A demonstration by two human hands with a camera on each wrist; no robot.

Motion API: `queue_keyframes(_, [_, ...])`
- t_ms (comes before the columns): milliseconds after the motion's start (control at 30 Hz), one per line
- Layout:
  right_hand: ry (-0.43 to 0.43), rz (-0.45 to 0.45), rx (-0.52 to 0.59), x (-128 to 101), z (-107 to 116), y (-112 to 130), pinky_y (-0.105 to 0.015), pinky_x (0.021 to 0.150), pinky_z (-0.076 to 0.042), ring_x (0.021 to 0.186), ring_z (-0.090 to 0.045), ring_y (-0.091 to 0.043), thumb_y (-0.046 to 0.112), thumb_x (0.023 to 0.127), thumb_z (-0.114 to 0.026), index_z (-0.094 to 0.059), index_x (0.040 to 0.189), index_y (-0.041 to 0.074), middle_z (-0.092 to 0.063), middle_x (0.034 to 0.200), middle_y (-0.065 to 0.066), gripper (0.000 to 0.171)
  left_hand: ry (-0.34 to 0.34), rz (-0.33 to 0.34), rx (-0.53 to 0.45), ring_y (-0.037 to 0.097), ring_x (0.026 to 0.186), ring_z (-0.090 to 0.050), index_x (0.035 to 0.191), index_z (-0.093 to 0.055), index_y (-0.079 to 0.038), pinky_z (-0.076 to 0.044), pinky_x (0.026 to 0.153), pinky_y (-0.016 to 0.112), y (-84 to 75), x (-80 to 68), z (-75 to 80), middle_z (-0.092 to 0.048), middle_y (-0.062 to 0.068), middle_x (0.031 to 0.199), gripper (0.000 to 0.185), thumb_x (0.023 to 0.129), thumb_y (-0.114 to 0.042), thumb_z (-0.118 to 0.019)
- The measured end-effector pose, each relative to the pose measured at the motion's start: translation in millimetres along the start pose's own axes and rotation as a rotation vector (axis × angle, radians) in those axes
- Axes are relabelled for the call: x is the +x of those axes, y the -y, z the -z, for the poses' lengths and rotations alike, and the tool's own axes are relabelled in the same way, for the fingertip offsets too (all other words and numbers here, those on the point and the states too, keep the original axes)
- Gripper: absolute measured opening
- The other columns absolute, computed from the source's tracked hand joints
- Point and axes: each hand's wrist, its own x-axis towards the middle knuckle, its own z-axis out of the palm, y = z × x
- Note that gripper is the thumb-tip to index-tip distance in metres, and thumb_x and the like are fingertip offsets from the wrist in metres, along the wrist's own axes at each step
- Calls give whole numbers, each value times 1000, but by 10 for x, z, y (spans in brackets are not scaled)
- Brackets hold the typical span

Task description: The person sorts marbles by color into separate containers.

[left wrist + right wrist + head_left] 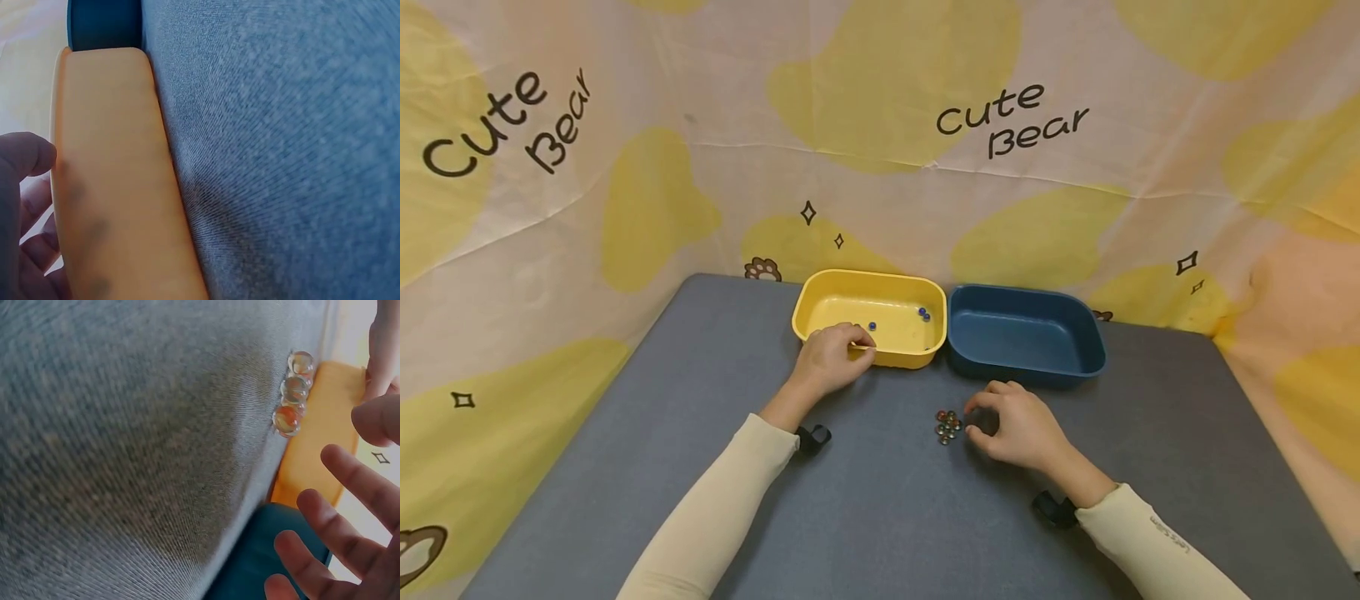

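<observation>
While your left hand (833,358) curls its grip on the yellow tub's (820,293) front rim, your right hand (1018,425) rests loosely open beside the marbles (947,426) on the table (887,508).

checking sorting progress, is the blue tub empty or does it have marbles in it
Empty: the head view shows only bare floor inside the dark blue rectangular plastic tub, while the yellow rectangular plastic tub beside it holds a few small blue marbles.
</observation>
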Motion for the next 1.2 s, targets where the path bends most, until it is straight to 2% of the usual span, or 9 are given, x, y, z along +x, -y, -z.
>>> queue_keyframes(167, [26,-2,-10,12,-32,9,-26,59,-36,68,-43,-7,40,66,-66,-64,84,31,-55,80,11,20,-25,-4,-2,2,65,-52,77,-64,-29,-40,62,25,11,-5,-29,-58,-15,76,12,76,-35,-54])
queue_keyframes(433, [47,-3,-22,41,-88,-7,-25,57,-34,65,-42,-8,39,66,-67,-64,83,32,-56,79,11,19,-39,21,-16,6,71,-57,77,-65,-30,-40,70,28,10,-9,-50,-61,-14,78,10,76,-35,-56])
queue_keyframes(633, [47,1,-25,58,-132,-13,-24,56,-34,65,-41,-8,38,66,-69,-64,82,31,-54,78,11,18,-54,29,-13,6,73,-58,75,-65,-30,-41,71,29,9,-12,-61,-61,-14,78,10,76,-34,-56])
queue_keyframes(1200, [53,14,-9,115,-164,11,-26,59,-39,70,-46,-9,34,67,-70,-66,77,30,-54,76,11,12,-51,56,-2,6,73,-55,74,-62,-33,-38,70,30,-3,-16,-87,-60,-16,78,10,76,-37,-53])
